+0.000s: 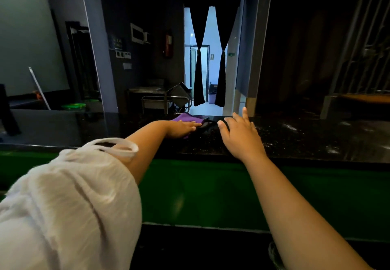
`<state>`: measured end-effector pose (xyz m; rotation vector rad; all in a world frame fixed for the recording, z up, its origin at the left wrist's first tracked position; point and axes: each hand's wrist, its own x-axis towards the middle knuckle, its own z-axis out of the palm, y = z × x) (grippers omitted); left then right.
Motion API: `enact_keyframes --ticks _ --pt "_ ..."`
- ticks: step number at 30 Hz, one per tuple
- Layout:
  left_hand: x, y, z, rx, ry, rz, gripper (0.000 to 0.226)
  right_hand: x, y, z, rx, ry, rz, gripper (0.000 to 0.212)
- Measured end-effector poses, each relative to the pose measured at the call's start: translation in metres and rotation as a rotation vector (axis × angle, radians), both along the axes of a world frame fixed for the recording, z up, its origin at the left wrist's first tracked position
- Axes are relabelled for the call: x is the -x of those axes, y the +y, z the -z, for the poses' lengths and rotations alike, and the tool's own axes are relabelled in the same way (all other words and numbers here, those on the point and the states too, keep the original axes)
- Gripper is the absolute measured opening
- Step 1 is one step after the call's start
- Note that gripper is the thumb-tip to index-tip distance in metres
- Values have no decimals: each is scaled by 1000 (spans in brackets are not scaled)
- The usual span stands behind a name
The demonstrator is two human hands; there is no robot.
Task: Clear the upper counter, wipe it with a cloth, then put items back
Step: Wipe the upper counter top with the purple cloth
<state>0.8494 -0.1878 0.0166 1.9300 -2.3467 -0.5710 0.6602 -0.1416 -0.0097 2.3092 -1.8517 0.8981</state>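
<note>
Evidently the wiping stage is where things stand, judging from the head view, the only one given. The person leans over a green panel and reaches both arms onto the black speckled tabletop, the upper counter of the task. The purple cloth lies on the tabletop near its far edge, in the middle of the view. The left hand rests flat on the near part of the cloth. Its fingers are straight and together, pressing down rather than curling round the fabric. The right hand is just beside it, fingers spread and straight, holding nothing. Whether its palm touches the tabletop or hovers over it cannot be told. Between the two hands, against the cloth's right edge, lies a dark object, too dim to name. The left fingertips reach it and the right thumb is close to it.

As a judgement, clearing looks mostly done. The cloth and that dark object are the only loose things made out on the lit stretch of tabletop, though both ends are too dark to check. Wiping looks begun but unfinished: pale smears show on the tabletop to the right, well apart from the cloth. Putting items back is left to do, and no removed items can be seen in this view.
</note>
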Motion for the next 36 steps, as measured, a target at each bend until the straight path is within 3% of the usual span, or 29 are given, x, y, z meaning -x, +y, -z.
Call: enact_keyframes --ticks 5,10,16,20,25,28,33,36 --pt "-44 40 2 101 92 -144 45 2 18 5 -54 49 62 53" --pt "-56 39 9 131 -16 -347 49 1 20 12 -77 92 89 53" --pt "8 56 9 192 -59 -94 46 1 14 8 -80 59 109 52" --pt "1 72 14 199 -154 0 47 2 18 11 -31 56 109 51" --pt "-58 66 15 217 6 -242 48 2 16 13 -32 64 128 52" --pt "-70 51 20 207 -9 -354 53 -1 13 13 -14 69 154 54" --pt "-27 51 25 230 -108 -160 78 -1 10 14 0 64 171 54" --pt "9 70 29 318 -118 -118 56 0 11 17 66 34 182 54"
